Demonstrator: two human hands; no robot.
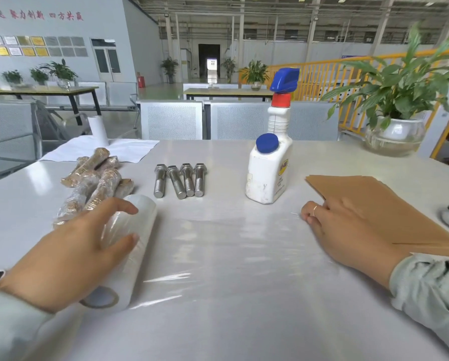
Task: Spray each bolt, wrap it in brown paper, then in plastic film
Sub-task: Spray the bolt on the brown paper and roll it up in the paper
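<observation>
gripping the film roll with left hand, right hand pinching the film's edge

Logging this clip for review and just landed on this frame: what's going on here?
A person is packing bolts at a table. The left hand holds a roll of plastic film, with a sheet pulled out flat toward the right hand, which pinches the film's edge beside a stack of brown paper. Four bare bolts lie in a row, a pile of wrapped bolts lies to their left, and the spray bottle stands untouched.

Factory hall: steel roof trusses, yellow railings.
</observation>
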